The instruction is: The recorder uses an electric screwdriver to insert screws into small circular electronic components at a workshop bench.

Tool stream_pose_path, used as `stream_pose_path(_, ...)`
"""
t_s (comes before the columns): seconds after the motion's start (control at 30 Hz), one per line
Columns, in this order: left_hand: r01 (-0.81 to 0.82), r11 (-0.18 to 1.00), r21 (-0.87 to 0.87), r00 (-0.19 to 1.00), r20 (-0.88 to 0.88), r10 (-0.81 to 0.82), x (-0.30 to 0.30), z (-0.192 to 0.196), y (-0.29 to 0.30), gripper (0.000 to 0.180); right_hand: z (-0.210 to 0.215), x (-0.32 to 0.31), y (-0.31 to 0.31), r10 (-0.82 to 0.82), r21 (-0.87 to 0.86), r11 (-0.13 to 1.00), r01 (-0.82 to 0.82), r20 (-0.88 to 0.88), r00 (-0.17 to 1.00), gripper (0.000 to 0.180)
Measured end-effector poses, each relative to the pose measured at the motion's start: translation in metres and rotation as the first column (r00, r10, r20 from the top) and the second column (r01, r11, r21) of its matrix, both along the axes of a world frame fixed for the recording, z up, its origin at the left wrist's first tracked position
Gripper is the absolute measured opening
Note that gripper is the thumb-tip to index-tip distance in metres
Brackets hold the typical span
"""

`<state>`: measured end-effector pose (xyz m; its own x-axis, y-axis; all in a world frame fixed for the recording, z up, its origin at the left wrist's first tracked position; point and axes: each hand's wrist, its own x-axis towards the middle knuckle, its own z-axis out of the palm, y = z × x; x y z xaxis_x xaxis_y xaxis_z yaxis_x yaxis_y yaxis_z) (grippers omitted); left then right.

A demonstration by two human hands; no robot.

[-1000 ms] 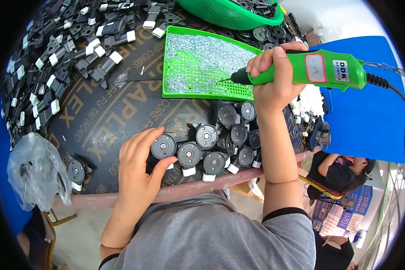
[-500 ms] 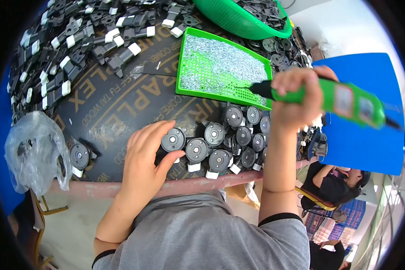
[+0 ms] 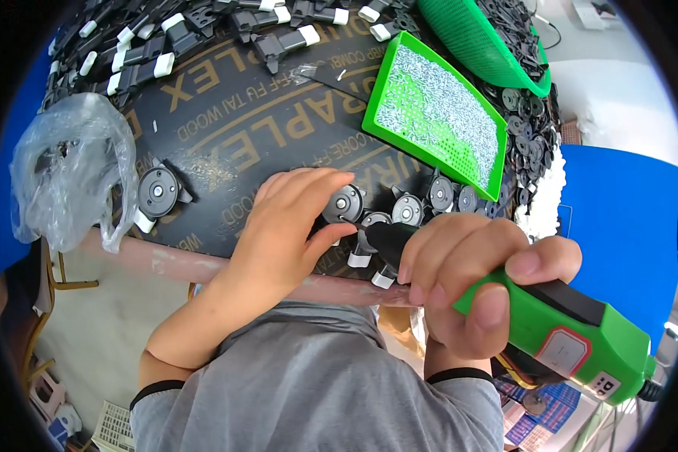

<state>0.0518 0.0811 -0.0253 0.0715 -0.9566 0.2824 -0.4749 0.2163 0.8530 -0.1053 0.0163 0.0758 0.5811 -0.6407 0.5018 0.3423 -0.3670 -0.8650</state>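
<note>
My right hand (image 3: pixel 474 279) grips a green electric screwdriver (image 3: pixel 539 316) with a black nose. Its thin bit points left and meets a round grey disc assembly (image 3: pixel 344 202) near its lower rim. Around that disc my left hand (image 3: pixel 282 226) is curved, fingers at the far side and thumb at the near side, steadying it on the table. Close by on the right stand several similar discs (image 3: pixel 407 211) with white tabs, partly covered by my right hand. Beyond them lies a green perforated tray (image 3: pixel 414 153) of small silver screws (image 3: pixel 429 98).
One more disc assembly (image 3: pixel 158 191) sits at left beside a clear plastic bag (image 3: pixel 75 188). Black parts with white ends (image 3: pixel 279 45) are heaped along the far side. A green basket (image 3: pixel 471 45) of dark parts and piled discs (image 3: pixel 531 143) occupy the far right.
The screwdriver has come down from above the screw tray to the disc at my left hand. The whole view has turned and shifted, and my left hand remains around its disc.
</note>
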Motion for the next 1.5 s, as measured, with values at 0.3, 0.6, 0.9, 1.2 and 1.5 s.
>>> stream_pose_path(0.3,-0.004,1.000,-0.002,1.000,0.021,0.004,0.003,0.003,-0.001,0.053,-0.002,0.005,-0.010,0.080,-0.028,0.996,-0.082,-0.048,0.996,0.028)
stream_pose_path(0.6,-0.023,1.000,-0.019,0.999,0.040,0.024,0.001,-0.002,0.002,0.052,-0.016,0.014,0.002,-0.111,0.012,0.994,0.111,0.014,0.994,0.028)
stream_pose_path(0.9,-0.153,0.988,-0.022,0.847,0.512,0.142,0.040,0.043,0.020,0.062,0.031,-0.059,-0.034,0.004,-0.207,0.978,0.033,0.178,0.984,0.026)
stream_pose_path(1.2,-0.215,0.973,0.080,0.482,0.876,0.034,0.116,0.054,0.061,0.042,0.019,-0.100,-0.085,-0.767,0.006,0.612,0.791,0.249,0.592,0.016)
stream_pose_path(1.5,-0.257,0.964,0.060,0.652,0.747,0.128,0.106,0.037,0.040,0.068,0.003,-0.145,-0.098,-0.845,-0.090,0.499,0.862,0.168,0.507,0.015)
